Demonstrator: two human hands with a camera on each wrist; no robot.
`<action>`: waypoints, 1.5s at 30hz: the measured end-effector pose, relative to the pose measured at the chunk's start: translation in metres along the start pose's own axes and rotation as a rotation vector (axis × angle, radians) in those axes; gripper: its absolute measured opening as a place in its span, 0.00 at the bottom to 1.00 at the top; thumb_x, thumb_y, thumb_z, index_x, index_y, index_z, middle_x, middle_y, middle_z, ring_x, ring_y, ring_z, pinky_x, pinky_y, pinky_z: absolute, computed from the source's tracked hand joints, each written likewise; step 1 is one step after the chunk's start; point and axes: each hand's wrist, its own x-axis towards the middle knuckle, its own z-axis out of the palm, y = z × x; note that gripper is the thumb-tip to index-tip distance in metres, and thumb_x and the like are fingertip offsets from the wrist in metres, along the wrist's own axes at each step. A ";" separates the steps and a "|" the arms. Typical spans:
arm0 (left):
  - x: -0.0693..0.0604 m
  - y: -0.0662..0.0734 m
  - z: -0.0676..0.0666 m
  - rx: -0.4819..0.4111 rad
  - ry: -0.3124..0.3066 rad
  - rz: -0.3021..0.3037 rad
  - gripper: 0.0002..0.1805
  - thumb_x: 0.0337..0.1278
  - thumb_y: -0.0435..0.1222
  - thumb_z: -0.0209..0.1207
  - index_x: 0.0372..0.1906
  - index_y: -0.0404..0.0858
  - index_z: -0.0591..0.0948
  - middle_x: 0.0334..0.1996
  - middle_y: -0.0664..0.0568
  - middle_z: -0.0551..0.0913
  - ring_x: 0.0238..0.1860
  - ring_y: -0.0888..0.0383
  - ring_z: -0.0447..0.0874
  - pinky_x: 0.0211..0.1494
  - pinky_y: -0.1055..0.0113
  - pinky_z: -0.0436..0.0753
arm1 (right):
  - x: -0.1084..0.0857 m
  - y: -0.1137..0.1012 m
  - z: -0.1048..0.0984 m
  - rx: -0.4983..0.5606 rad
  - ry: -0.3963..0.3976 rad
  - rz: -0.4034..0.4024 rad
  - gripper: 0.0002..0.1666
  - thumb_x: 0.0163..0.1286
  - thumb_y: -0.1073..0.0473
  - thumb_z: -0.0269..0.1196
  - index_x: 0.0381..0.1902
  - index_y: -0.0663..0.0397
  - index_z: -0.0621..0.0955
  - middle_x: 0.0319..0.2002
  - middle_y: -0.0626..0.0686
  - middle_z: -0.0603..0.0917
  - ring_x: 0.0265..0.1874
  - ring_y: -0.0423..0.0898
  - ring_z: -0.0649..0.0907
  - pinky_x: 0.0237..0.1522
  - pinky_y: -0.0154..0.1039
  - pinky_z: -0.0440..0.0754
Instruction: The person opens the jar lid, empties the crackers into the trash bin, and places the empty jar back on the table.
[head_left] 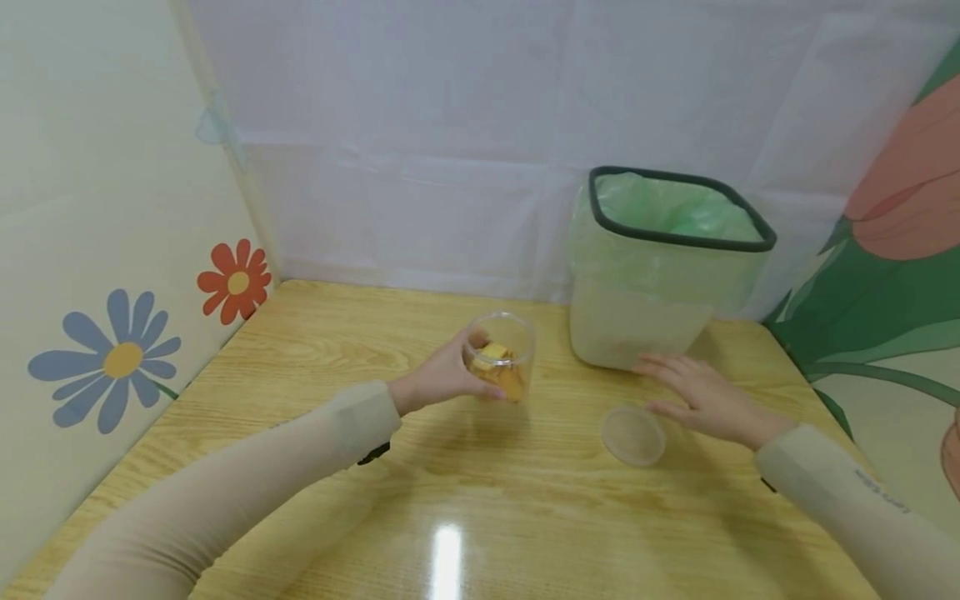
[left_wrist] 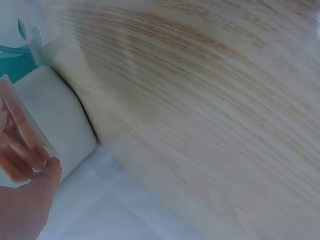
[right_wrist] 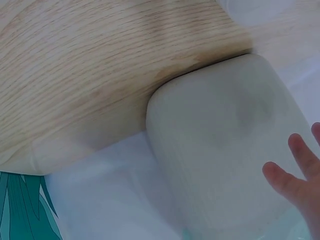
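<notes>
My left hand (head_left: 447, 371) grips a clear plastic cup (head_left: 522, 337) by its side. Inside the cup, yellow and orange pieces (head_left: 492, 353) lie toward the bottom; their kind cannot be made out. The cup also shows in the left wrist view at the left edge, where the thumb (left_wrist: 48, 175) presses on its wall. My right hand (head_left: 701, 398) holds nothing, its fingers spread in front of the bin. A round translucent lid (head_left: 633, 436) lies flat on the table, just left of the right hand's thumb.
A pale bin (head_left: 637, 325) with a dark rim and a green liner bag (head_left: 637, 200) stands at the back right of the wood-grain table (head_left: 360, 333). White sheeting (head_left: 420, 167) hangs behind. Panels with painted flowers (head_left: 122, 360) flank both sides.
</notes>
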 end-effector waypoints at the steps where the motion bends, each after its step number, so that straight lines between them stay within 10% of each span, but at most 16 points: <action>1: 0.000 0.001 0.000 -0.009 -0.004 -0.001 0.40 0.42 0.30 0.74 0.61 0.35 0.65 0.57 0.43 0.74 0.56 0.50 0.76 0.60 0.55 0.75 | 0.000 0.000 -0.001 0.002 -0.002 0.003 0.29 0.66 0.55 0.65 0.61 0.64 0.75 0.62 0.66 0.73 0.59 0.64 0.72 0.54 0.66 0.68; 13: -0.006 0.008 -0.009 0.071 0.011 -0.077 0.53 0.42 0.38 0.76 0.71 0.32 0.57 0.67 0.39 0.64 0.63 0.44 0.68 0.63 0.48 0.71 | 0.004 0.002 -0.014 -0.012 0.006 0.026 0.30 0.65 0.57 0.66 0.62 0.66 0.74 0.62 0.68 0.72 0.60 0.65 0.71 0.56 0.67 0.66; 45: 0.000 0.025 -0.035 0.223 0.033 -0.038 0.55 0.42 0.38 0.76 0.72 0.29 0.55 0.70 0.37 0.62 0.64 0.42 0.68 0.66 0.49 0.68 | 0.016 0.006 -0.074 -0.052 0.149 0.035 0.25 0.68 0.61 0.63 0.59 0.68 0.74 0.55 0.67 0.77 0.55 0.65 0.74 0.52 0.63 0.70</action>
